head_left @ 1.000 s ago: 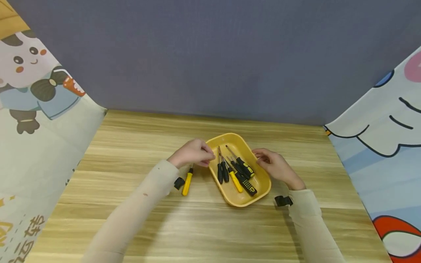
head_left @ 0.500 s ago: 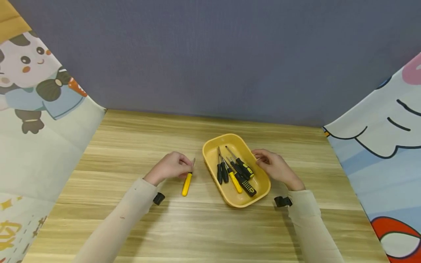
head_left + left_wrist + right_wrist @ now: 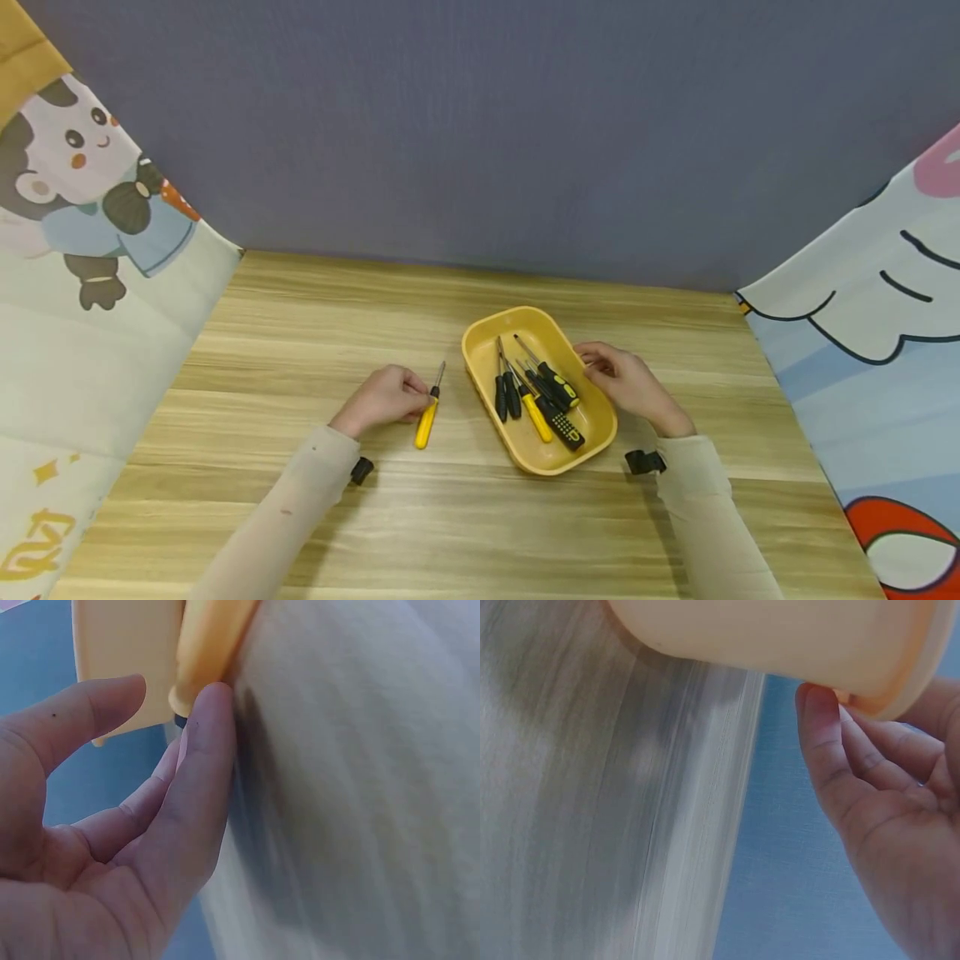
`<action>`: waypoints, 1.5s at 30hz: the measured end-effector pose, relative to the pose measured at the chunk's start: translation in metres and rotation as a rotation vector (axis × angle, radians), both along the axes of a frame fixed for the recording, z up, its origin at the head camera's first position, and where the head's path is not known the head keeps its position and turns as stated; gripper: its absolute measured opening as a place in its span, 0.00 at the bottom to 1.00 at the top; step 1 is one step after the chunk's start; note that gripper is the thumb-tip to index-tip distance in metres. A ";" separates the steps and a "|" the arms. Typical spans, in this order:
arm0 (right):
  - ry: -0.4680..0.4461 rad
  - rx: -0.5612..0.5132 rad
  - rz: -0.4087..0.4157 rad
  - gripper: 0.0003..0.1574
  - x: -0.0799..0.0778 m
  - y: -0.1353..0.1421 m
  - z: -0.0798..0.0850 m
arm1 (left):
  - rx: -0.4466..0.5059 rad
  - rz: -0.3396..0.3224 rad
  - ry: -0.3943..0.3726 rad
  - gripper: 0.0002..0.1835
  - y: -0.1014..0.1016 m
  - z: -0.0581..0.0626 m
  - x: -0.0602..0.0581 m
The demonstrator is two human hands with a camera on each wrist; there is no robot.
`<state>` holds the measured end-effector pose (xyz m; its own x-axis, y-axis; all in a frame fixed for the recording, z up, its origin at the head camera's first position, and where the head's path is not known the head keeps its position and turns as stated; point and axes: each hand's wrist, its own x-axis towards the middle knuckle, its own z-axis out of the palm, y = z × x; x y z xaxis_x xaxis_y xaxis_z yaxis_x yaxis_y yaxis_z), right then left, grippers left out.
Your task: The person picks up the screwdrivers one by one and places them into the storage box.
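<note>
A screwdriver [image 3: 426, 423] with a yellow handle lies on the table, its shaft pointing away from me. My left hand [image 3: 386, 398] is at its left side, fingertips by the handle. In the left wrist view the thumb stands apart from the fingers [image 3: 191, 772], and a fingertip meets or nearly meets the yellow handle [image 3: 214, 637]. My right hand [image 3: 630, 382] holds the right rim of a yellow plastic tray [image 3: 525, 458]; in the right wrist view the fingers [image 3: 825, 735] press under the rim while the thumb goes behind it. Several screwdrivers [image 3: 538, 421] with black or yellow handles lie inside the tray.
The wood-grain table [image 3: 480, 533] ends at a dark grey-blue back panel [image 3: 480, 142]. Printed cartoon panels stand at the left [image 3: 90, 208] and the right [image 3: 885, 333]. Black straps [image 3: 645, 461] are at both wrists.
My left hand has moved from the tray's left rim leftward and down to the yellow-handled screwdriver on the table. The right hand and the tray stay almost in place.
</note>
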<state>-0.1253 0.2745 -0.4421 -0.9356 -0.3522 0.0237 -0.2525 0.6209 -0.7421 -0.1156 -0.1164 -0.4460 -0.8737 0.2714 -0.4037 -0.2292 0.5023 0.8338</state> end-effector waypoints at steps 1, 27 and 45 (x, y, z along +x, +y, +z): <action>-0.001 0.001 -0.001 0.23 0.000 0.000 0.000 | 0.003 0.004 0.000 0.11 0.000 -0.001 0.000; -0.021 -0.004 -0.007 0.24 0.002 0.001 0.001 | -0.202 -0.023 0.095 0.12 0.012 -0.003 0.002; -0.015 0.002 0.000 0.24 0.000 0.000 0.003 | -0.035 -0.043 0.072 0.13 0.008 0.025 -0.017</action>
